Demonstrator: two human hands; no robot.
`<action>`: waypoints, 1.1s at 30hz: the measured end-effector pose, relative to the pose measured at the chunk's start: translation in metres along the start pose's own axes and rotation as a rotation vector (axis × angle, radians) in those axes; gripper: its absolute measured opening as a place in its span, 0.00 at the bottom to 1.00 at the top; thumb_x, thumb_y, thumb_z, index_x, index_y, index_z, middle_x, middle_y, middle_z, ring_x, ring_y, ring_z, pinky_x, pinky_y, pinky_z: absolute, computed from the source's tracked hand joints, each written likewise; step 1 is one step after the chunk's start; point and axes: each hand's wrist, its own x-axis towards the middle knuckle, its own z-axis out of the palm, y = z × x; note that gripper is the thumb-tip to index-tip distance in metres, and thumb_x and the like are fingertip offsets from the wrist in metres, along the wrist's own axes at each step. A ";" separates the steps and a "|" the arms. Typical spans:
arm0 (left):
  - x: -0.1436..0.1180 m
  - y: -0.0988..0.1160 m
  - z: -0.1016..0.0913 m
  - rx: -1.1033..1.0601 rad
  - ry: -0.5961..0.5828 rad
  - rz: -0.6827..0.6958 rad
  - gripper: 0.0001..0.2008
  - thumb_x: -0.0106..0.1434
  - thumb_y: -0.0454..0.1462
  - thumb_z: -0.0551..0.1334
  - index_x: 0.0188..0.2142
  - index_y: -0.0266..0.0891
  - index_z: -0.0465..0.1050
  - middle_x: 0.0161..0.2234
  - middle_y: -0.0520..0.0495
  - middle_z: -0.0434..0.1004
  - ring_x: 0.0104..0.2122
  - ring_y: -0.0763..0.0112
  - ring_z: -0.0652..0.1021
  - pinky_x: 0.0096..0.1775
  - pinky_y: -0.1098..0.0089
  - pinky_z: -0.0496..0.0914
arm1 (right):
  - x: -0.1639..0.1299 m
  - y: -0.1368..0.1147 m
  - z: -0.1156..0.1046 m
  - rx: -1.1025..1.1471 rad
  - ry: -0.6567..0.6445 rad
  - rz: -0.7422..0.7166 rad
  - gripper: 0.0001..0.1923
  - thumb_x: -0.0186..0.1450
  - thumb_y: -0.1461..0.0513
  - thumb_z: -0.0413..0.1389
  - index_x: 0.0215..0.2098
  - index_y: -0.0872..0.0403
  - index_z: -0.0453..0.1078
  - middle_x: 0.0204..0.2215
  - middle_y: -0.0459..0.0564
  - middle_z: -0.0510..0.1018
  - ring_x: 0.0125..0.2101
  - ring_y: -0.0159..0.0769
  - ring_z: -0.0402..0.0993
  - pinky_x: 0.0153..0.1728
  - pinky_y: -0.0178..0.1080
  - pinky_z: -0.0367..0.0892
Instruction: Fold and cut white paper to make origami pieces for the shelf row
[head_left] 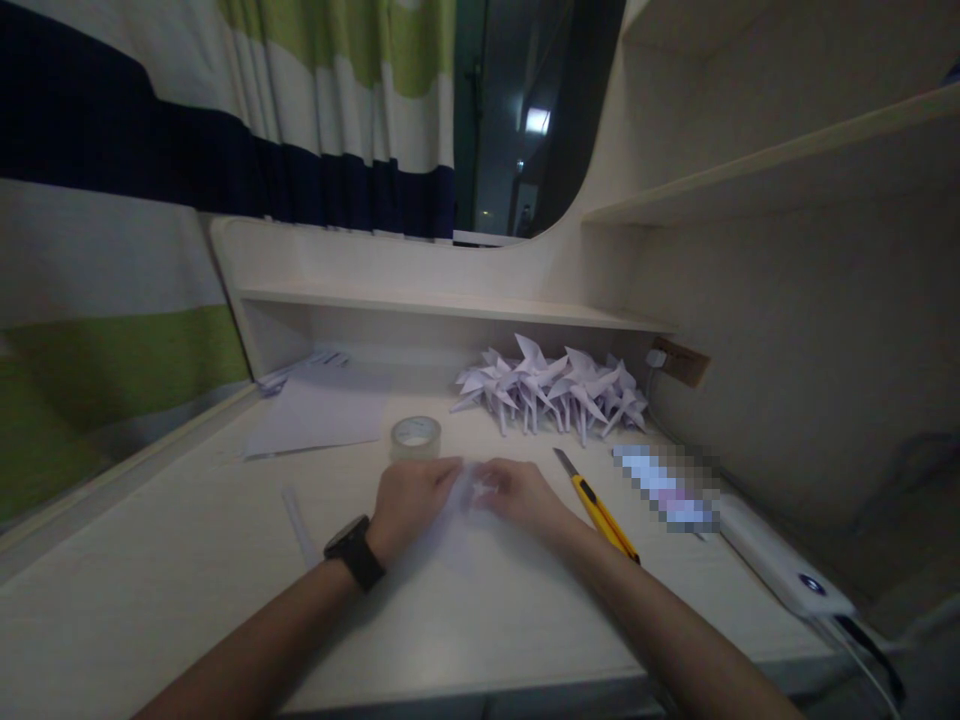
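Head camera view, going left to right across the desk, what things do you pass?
Loose paper sheets → black wristwatch → tape roll → pale paper pinched between both hands → yellow utility knife → white power strip. The heap of folded paper cranes lies farther back.

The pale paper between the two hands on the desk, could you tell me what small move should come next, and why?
Probably press the fold flat against the desk. The left hand and right hand both pinch the pale paper at its upper part, and it looks only partly creased, unlike the finished folded paper shapes piled behind.
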 end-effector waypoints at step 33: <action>0.009 -0.003 0.021 -1.031 -0.062 -0.140 0.11 0.54 0.37 0.62 0.36 0.33 0.76 0.26 0.44 0.80 0.26 0.66 0.78 0.31 0.68 0.70 | -0.004 -0.005 0.005 0.018 0.081 -0.079 0.16 0.55 0.64 0.64 0.40 0.52 0.68 0.31 0.46 0.80 0.30 0.33 0.77 0.31 0.34 0.68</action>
